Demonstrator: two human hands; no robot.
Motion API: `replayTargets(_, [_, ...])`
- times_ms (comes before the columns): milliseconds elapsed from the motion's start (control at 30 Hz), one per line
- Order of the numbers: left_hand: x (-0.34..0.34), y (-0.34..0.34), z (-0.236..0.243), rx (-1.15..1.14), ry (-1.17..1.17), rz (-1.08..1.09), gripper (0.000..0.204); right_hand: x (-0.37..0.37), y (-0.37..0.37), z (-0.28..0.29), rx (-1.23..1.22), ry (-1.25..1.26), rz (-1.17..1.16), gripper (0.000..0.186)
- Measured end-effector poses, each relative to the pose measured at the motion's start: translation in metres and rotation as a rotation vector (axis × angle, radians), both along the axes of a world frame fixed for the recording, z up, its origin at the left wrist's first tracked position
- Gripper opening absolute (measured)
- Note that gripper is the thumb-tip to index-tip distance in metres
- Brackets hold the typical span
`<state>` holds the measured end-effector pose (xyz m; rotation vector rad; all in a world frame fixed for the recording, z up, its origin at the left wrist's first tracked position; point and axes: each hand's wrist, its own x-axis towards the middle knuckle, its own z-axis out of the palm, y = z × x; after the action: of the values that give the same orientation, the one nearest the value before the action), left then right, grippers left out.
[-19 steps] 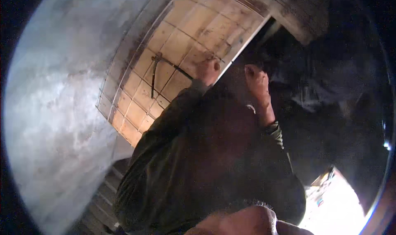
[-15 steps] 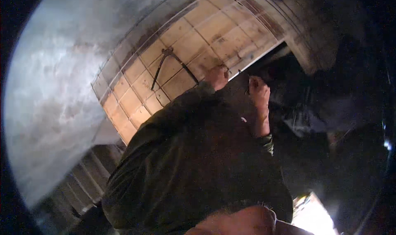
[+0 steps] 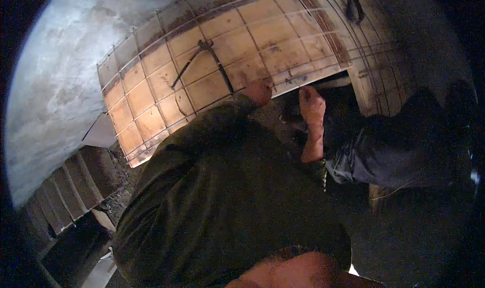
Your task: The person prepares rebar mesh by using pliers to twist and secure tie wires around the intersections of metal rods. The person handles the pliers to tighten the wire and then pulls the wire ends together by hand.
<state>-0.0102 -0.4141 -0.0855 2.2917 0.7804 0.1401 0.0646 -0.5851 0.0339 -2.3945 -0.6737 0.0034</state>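
A wire mesh (image 3: pixel 157 108) lies over a stained, pale wooden board (image 3: pixel 232 55) in front of me. Resting on it is a dark pair of long-handled nippers (image 3: pixel 204 45), handles spread in a V. My left hand (image 3: pixel 258 92) is at the near edge of the board, beside one handle end, with its fingers curled; what they hold is hidden. Just right of it, past the board's edge, my right hand (image 3: pixel 312 106) is closed like a fist, and anything inside it is too dark to make out. Dark green sleeves cover my arms down to the forearms.
A wooden beam (image 3: pixel 362 88) with wires across it borders the board's right end. Below it lies dark, folded cloth like a trouser leg (image 3: pixel 374 156). Ribbed, dark panels (image 3: pixel 70 187) stand at lower left, near a mottled pale surface (image 3: pixel 60 96). A dark strap (image 3: pixel 354 7) hangs at upper right.
The whole view has turned and shifted, showing more of the beam and the ribbed panels. My hands stay close together at the board's edge. The nippers lie in the same spot on the mesh.
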Motion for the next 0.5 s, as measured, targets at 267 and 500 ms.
replayTargets(267, [-0.001, 0.006, 0.048, -0.161, 0.136, -0.21, 0.021, 0.027, 0.025, 0.027, -0.202, -0.032, 0.143, 0.014])
replayTargets(500, [-0.003, -0.011, 0.013, -0.041, -0.029, 0.042, 0.017, 0.054, 0.044, 0.014, -0.391, -0.137, 0.326, 0.019])
